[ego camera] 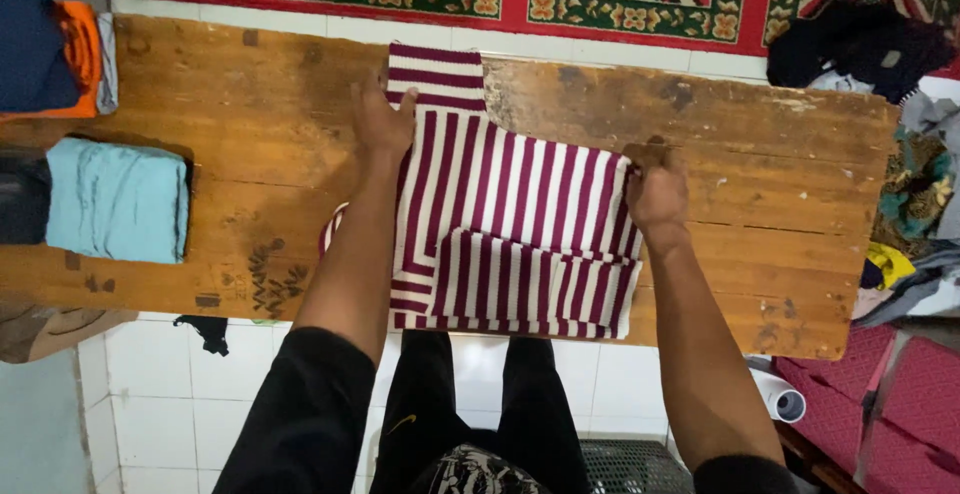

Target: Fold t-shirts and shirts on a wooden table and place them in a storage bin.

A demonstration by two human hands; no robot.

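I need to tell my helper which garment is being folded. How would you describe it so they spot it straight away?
On the long wooden table, look at the middle, where the left hand and right hand press down. Under them lies the striped garment, maroon and white; the folded clothes at the left end are plain-coloured.

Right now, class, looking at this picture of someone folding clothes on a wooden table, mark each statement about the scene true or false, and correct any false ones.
1. The striped garment is maroon and white. True.
2. The left hand presses on the garment near its far edge. True.
3. The right hand is lifted well clear of the garment. False: it rests at the garment's right edge.
4. A folded light blue cloth lies at the left end of the wooden table. True.
5. The garment hangs from a hook. False: it lies flat on the table.
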